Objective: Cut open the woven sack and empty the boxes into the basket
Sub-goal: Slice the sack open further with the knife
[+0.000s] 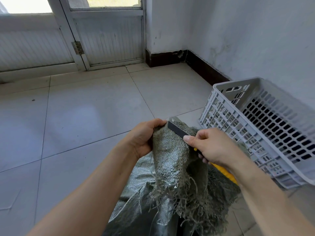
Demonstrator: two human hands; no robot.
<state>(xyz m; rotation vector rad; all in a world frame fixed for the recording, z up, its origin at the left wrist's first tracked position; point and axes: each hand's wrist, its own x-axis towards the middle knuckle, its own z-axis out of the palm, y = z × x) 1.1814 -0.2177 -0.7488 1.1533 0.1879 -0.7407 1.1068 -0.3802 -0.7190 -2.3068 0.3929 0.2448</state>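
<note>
A grey-green woven sack (172,160) stands low in the middle, its top bunched upward and its cut edge frayed into loose strands. My left hand (144,138) grips the bunched top from the left. My right hand (213,147) holds a utility knife (177,131) with a yellow handle; its dark blade end lies across the sack's top, close to my left fingers. A grey plastic basket (238,106) with perforated walls stands on the floor to the right, tilted toward me and with nothing visible in it. No boxes are visible; the sack hides its contents.
Pale floor tiles (85,116) stretch ahead and to the left. A white wall with a dark skirting board (204,68) runs behind the basket. A white-framed door (109,40) stands at the back.
</note>
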